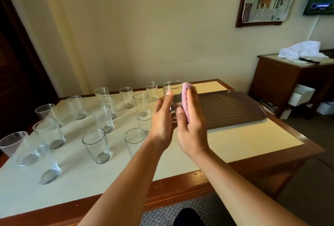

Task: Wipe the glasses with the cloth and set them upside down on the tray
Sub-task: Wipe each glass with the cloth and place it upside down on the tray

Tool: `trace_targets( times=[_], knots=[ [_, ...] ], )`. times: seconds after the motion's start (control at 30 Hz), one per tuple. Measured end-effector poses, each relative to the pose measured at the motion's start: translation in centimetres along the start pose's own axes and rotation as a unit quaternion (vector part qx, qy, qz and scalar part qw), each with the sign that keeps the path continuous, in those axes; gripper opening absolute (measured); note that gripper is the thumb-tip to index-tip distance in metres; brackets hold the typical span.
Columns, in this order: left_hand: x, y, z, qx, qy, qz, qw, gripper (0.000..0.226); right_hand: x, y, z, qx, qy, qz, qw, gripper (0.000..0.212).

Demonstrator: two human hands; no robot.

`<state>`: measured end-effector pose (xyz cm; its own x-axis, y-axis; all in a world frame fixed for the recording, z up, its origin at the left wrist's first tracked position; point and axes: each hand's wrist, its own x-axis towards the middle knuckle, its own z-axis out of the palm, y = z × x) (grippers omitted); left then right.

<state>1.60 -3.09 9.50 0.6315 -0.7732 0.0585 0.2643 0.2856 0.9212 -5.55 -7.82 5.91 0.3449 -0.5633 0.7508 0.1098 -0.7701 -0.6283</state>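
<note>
My left hand (161, 117) holds a clear glass (173, 92) upright above the table, fingers wrapped round its left side. My right hand (191, 122) presses a folded pink cloth (186, 99) flat against the glass's right side, with the thumb on the cloth's near face. A brown patterned tray (233, 110) lies on the table just right of both hands, with nothing on it. Several clear glasses (96, 144) stand upright across the left half of the table.
The white-topped table (244, 142) has a wooden rim. A wooden side cabinet (282, 79) with a white towel (300, 49) on top stands at the right. The wall is close behind the table.
</note>
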Motion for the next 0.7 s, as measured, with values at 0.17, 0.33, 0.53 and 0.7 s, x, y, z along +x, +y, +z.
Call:
trace_targets(
  times=[0.17, 0.33, 0.53, 0.7],
  knots=[
    [0.3, 1.1, 0.5, -0.009, 0.03, 0.018, 0.999, 0.041, 0.6, -0.5, -0.2, 0.013, -0.002, -0.023, 1.0, 0.056],
    [0.3, 1.7, -0.3, 0.005, -0.006, -0.033, 0.999, 0.054, 0.1, -0.4, -0.3, 0.016, -0.018, -0.045, 0.999, 0.056],
    [0.7, 2.0, -0.3, -0.033, 0.012, 0.003, 0.999, 0.059, -0.1, -1.1, 0.5, 0.044, -0.028, -0.046, 0.998, 0.054],
    [0.3, 1.6, -0.2, 0.006, -0.051, 0.003, 0.999, 0.054, 2.8, -0.8, -0.2, 0.081, 0.011, -0.047, 0.996, 0.053]
  ],
)
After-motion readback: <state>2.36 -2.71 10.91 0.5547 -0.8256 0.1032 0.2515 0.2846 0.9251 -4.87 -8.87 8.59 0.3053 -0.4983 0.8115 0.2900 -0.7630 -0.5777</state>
